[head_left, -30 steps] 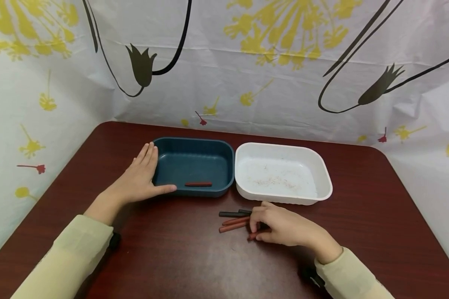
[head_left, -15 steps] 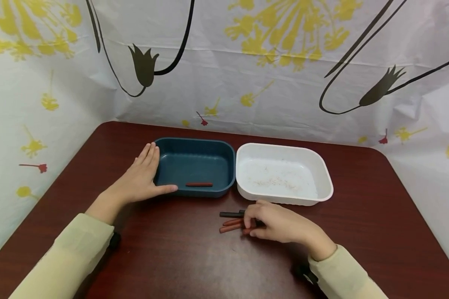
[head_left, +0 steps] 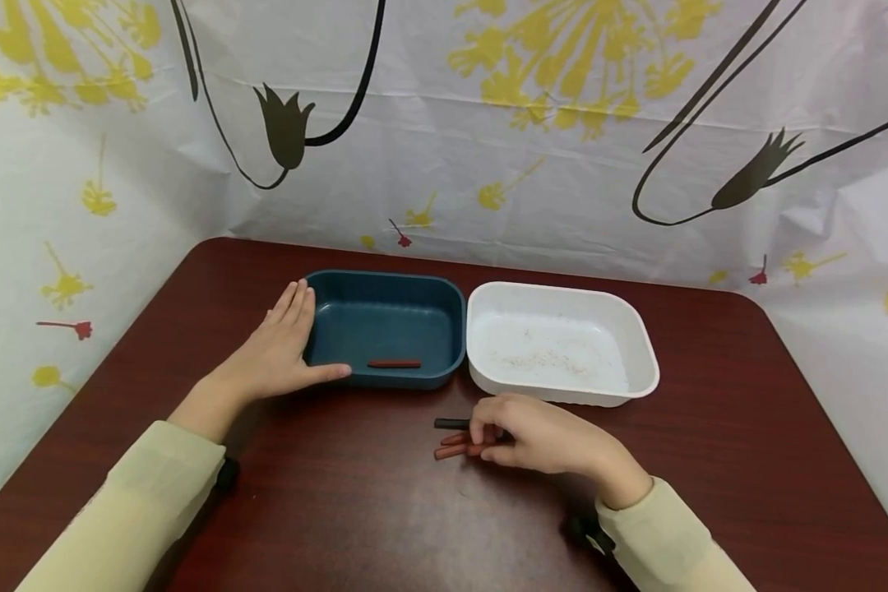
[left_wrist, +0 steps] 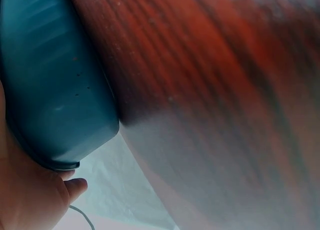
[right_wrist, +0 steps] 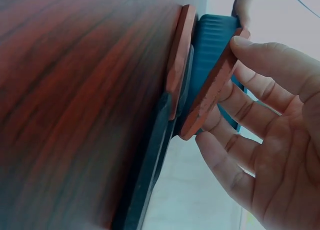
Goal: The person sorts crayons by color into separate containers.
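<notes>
My left hand rests on the left end of a dark teal tray, its fingers straight along the outside and its thumb on the front rim. One reddish-brown stick lies inside that tray. Over the table, my right hand pinches another reddish-brown, crayon-like stick between thumb and fingers, tilted just off the pile. Below and beside it lie more sticks: a reddish one and black ones, partly overlapping. In the head view my right fingers hide part of the pile.
A white tray with brownish specks inside stands against the teal tray's right side. Both are on a dark red wooden table. A white patterned cloth hangs behind and at the sides.
My right hand has moved a little left and away from me over the pile, bringing its stick along. The left hand stays on the teal tray.
</notes>
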The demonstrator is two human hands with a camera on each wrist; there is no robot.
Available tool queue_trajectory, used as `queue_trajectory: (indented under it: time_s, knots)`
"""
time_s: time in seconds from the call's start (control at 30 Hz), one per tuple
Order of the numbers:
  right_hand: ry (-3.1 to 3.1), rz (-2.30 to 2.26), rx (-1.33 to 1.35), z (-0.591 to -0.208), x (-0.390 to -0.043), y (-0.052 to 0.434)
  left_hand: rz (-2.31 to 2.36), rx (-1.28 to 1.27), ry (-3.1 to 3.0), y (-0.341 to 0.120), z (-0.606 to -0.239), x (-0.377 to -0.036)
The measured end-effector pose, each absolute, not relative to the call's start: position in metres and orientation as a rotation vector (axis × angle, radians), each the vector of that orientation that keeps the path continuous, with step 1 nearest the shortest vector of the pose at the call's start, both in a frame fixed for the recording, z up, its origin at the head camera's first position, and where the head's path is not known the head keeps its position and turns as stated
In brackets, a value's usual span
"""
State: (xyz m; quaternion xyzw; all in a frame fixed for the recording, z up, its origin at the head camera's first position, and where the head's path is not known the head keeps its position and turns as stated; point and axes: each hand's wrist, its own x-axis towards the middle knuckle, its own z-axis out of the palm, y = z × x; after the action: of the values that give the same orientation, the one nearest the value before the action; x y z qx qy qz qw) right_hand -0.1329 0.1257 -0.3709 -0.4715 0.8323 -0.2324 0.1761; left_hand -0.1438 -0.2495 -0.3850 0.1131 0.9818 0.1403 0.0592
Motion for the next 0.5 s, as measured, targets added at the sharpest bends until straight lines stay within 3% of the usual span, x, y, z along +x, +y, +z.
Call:
queue_trajectory:
  time_s: [0.5]
  knots:
    - [2.311, -0.706, -1.385, -0.367, -0.133, 0.109, 0.418, 0.359, 2.978, -0.251, -0.387, -0.144]
